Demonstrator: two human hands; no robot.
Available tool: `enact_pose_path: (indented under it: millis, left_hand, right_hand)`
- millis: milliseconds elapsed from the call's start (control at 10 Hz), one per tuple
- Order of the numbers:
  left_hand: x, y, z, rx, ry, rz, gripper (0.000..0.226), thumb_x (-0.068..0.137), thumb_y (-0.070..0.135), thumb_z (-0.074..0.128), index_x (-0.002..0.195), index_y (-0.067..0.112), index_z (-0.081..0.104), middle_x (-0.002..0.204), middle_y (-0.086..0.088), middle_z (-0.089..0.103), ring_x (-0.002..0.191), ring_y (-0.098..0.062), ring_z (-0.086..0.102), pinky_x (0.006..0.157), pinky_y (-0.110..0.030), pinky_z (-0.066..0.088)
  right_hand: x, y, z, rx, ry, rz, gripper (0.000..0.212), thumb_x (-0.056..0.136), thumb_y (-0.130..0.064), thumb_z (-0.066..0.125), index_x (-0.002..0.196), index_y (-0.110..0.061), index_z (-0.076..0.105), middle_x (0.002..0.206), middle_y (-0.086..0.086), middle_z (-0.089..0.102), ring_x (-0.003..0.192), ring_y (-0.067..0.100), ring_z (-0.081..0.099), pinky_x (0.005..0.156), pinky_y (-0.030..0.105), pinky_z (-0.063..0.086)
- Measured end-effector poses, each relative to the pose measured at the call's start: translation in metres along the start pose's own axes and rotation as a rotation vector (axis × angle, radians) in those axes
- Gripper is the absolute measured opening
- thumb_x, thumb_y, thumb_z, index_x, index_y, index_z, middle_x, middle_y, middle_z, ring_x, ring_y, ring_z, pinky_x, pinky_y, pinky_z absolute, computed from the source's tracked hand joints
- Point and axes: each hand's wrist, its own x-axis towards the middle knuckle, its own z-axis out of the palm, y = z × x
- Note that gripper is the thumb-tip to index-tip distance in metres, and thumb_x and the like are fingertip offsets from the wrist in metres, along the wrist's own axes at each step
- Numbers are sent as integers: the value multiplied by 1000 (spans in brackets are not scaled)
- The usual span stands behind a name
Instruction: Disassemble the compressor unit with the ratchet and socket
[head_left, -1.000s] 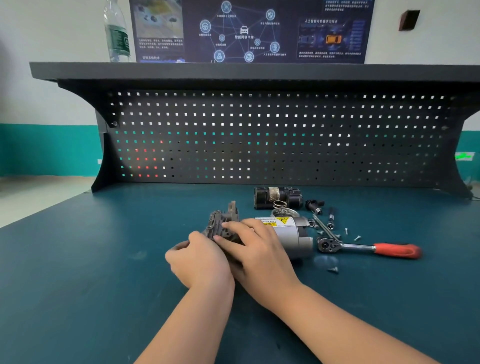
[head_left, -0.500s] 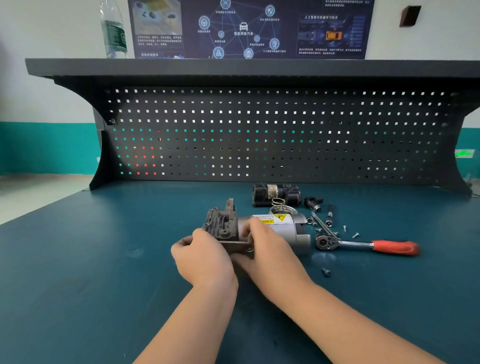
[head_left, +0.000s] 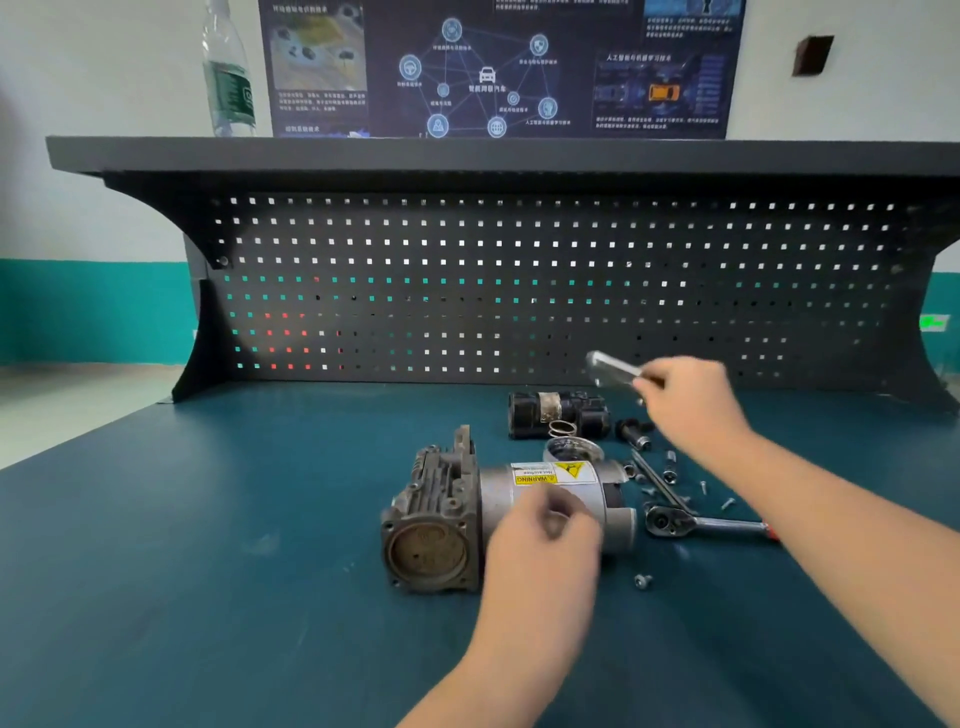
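The compressor unit lies on its side on the blue bench, its round end opening uncovered and facing me at the left. My left hand rests over the silver motor body; it is blurred and its fingers look curled against the housing. My right hand is raised over the back right of the bench and pinches a flat metal cover plate. The ratchet with a red handle lies right of the unit, partly under my right forearm.
A black cylindrical part with a spring ring lies behind the unit. A socket, an extension bar and several loose screws are scattered to the right. A pegboard closes the back; a water bottle stands on the shelf.
Both hands were on the unit's left end. Now my right hand has lifted a metal plate away up and to the right, exposing the round end opening; my left hand has shifted onto the motor body.
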Motion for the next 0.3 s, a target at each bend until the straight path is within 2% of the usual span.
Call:
enact_pose_path:
  millis: [100, 200, 300]
  left_hand:
    - [-4, -5, 5, 185, -171, 89, 18, 77, 6, 50, 64, 19, 52, 42, 9, 38, 43, -6, 33, 43, -11, 29]
    - [1, -10, 3, 217, -170, 138, 11, 73, 12, 49, 65, 19, 53, 45, 7, 38, 46, -6, 33, 45, -12, 30]
    - [3, -12, 1, 264, -158, 160, 7, 69, 20, 46, 66, 20, 52, 44, 9, 40, 46, -6, 36, 45, -14, 31]
  right_hand:
    - [2, 14, 44, -349, -246, -250, 30, 97, -25, 45, 111, -13, 69, 105, 7, 66, 94, 26, 62, 82, 33, 49]
    - [4, 16, 76, -462, -403, -378, 32, 100, -20, 38, 123, -18, 60, 111, 4, 60, 103, 24, 59, 82, 30, 46]
    - [2, 14, 82, -493, -608, -443, 37, 95, -12, 46, 130, -20, 53, 118, 3, 53, 107, 22, 55, 86, 32, 46]
